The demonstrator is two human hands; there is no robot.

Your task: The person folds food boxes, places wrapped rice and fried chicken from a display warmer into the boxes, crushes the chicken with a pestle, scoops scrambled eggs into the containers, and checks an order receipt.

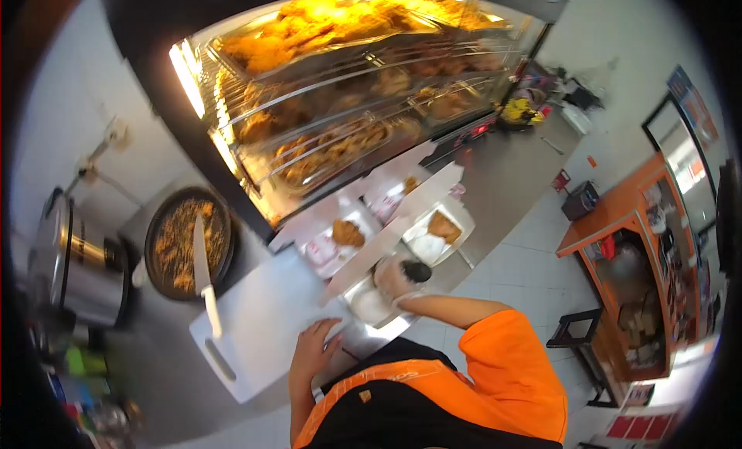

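My left hand rests at the near edge of the white cutting board, its fingers apart and nothing in them. Over an open takeaway box with white contents, my right hand is closed around a dark rounded object; blur hides its exact kind. The hand seems covered by a clear glove. Beside it stands another open box with a white mound and a piece of fried chicken. Farther back, one more open box holds fried chicken and a pink-printed white packet.
A knife lies across a round pan of brown crumbs, its handle over the board. A lit warming cabinet of fried food rises behind the boxes. A large cooker stands left, an orange shelf unit right.
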